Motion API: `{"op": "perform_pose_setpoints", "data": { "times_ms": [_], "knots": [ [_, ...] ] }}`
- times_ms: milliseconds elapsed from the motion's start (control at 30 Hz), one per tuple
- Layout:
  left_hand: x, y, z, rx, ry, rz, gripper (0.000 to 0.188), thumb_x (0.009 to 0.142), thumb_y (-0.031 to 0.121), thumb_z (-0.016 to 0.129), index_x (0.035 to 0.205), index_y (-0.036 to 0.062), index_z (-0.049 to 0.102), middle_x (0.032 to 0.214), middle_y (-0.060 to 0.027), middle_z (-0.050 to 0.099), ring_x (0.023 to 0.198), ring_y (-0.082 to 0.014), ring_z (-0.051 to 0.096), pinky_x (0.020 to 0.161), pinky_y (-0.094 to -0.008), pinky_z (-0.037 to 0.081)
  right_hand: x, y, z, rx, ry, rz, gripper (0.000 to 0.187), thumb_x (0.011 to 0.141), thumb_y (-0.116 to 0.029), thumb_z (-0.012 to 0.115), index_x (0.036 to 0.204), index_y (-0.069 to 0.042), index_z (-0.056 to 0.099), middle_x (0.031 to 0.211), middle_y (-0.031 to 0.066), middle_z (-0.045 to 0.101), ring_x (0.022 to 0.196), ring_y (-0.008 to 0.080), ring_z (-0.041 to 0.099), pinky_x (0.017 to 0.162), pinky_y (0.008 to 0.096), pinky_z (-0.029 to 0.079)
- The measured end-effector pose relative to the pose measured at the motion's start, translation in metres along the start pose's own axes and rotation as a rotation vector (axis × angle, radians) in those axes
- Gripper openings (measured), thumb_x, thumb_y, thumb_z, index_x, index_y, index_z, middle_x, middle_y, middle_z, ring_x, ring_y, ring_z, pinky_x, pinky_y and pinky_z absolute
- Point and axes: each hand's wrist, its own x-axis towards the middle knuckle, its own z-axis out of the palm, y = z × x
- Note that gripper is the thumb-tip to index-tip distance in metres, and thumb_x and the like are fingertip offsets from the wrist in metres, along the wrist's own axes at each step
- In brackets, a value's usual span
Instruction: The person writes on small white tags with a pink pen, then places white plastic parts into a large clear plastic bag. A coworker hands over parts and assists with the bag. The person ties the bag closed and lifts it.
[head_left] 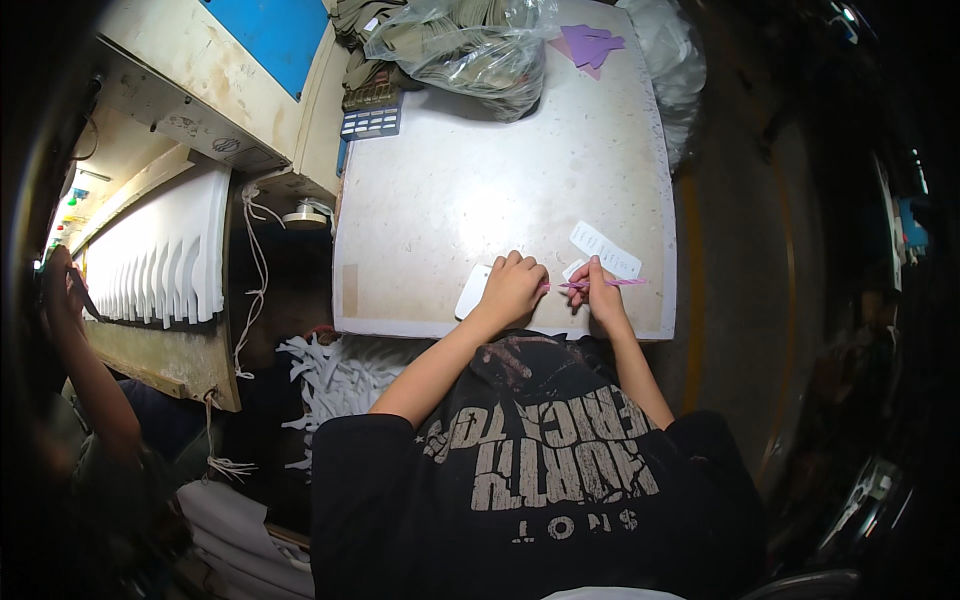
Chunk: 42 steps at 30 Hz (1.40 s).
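Observation:
A slim pink-purple pen [622, 282] is in my right hand [599, 292], pinched between thumb and fingers, its tip pointing left. To the left, my left hand [514, 285] rests on the table with its fingers curled together. A small pink bit [545, 288] shows at its fingertips, too small to name. Partly under that hand lies a white rounded card or tag [471, 292]. Just beyond my right hand is a white tag with a hole and handwriting [606, 249]; another small white piece [573, 268] sits beside it.
The pale table [480, 200] carries a clear plastic bag of olive fabric pieces [465, 55], purple cut pieces [592, 48] and a blue-grey calculator-like box [371, 122]. White fabric strips [335, 385] lie below left. Another person's arm [90, 370] is at far left by stacked white pieces [165, 250].

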Motion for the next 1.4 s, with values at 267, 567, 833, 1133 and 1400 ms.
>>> {"op": "perform_pose_setpoints", "data": {
  "times_ms": [267,567,833,1133,1400],
  "knots": [
    [0.003,0.002,-0.021,-0.313,0.026,-0.103,0.018,0.082,0.018,0.079,0.097,0.0119,0.072,0.09,-0.006,0.065,0.092,-0.0296,0.058,0.081,-0.0415,0.045,0.002,-0.018,0.009,0.034,-0.059,-0.068,0.062,0.112,-0.048,0.026,0.093,-0.001,0.06,0.074,0.0094,0.064,0.059,0.0127,0.056,0.058,0.0272,0.05],
    [-0.007,0.001,-0.036,-0.54,0.097,-0.077,0.015,0.086,0.01,0.074,0.101,0.0077,0.071,0.097,-0.0098,0.067,0.1,-0.0298,0.059,0.091,-0.0394,0.047,0.001,-0.028,0.037,0.184,-0.194,-0.021,0.059,0.111,-0.052,0.025,0.107,-0.003,0.058,0.082,0.0081,0.065,0.065,0.0118,0.057,0.063,0.0246,0.049],
    [-0.034,-0.001,-0.064,-0.193,0.105,-0.401,0.05,0.083,0.034,0.082,0.121,0.0075,0.063,0.118,-0.016,0.059,0.11,-0.0347,0.055,0.089,-0.0456,0.051,-0.001,-0.045,0.043,-0.219,-0.231,-0.143,0.049,0.112,-0.045,0.031,0.116,-0.006,0.059,0.089,0.0035,0.063,0.082,0.0102,0.058,0.075,0.0262,0.047],
    [-0.053,-0.005,-0.045,0.023,-0.1,-0.62,0.081,0.073,0.016,0.077,0.143,-0.0004,0.041,0.12,-0.0253,0.051,0.109,-0.0437,0.057,0.086,-0.0516,0.056,0.016,-0.023,0.049,-0.19,-0.364,-0.026,0.04,0.112,-0.035,0.036,0.106,-0.004,0.06,0.08,0.0059,0.061,0.073,0.015,0.062,0.07,0.0298,0.052],
    [-0.068,-0.008,-0.046,-0.053,0.009,-0.76,0.06,0.084,0.013,0.064,0.141,0.0089,0.047,0.117,-0.0229,0.057,0.109,-0.0416,0.062,0.084,-0.051,0.057,0.019,-0.049,0.069,-0.406,-0.474,0.082,0.049,0.111,-0.041,0.037,0.099,0.0,0.063,0.059,0.0047,0.056,0.049,0.0162,0.055,0.053,0.0317,0.049]
  ]
}}
